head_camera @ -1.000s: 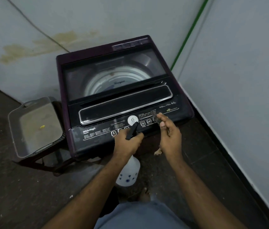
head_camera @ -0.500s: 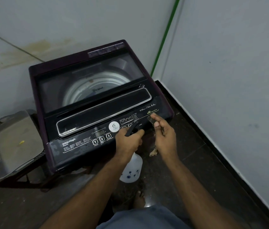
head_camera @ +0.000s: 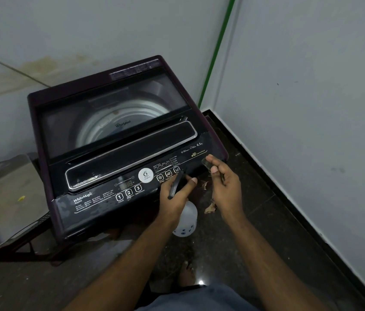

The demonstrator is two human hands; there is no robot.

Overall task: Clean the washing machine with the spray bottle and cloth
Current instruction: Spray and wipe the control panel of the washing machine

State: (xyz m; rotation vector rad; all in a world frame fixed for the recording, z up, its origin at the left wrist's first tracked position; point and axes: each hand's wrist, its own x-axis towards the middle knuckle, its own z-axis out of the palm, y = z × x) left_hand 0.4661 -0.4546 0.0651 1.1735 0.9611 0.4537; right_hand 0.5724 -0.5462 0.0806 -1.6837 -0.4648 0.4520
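A dark top-loading washing machine (head_camera: 114, 140) with a glass lid and a black control panel stands in the room's corner. My left hand (head_camera: 174, 194) grips the black trigger head of a white spray bottle (head_camera: 187, 223), which hangs below the panel's front edge. My right hand (head_camera: 224, 178) pinches a small dark piece (head_camera: 206, 163) between thumb and fingers at the panel's right end; it may be a cloth, but I cannot tell. Streaks of wet residue show on the panel's left side.
A grey plastic tray (head_camera: 4, 198) sits on a dark stool left of the machine. Dry leaves (head_camera: 210, 207) lie on the dark floor by the machine's front right corner. White walls close in behind and on the right, with a green pipe (head_camera: 217, 50) in the corner.
The view has swung, shifting the machine within the frame. My right hand has slid rightward along the control panel towards its right end. My left hand keeps its hold on the bottle.
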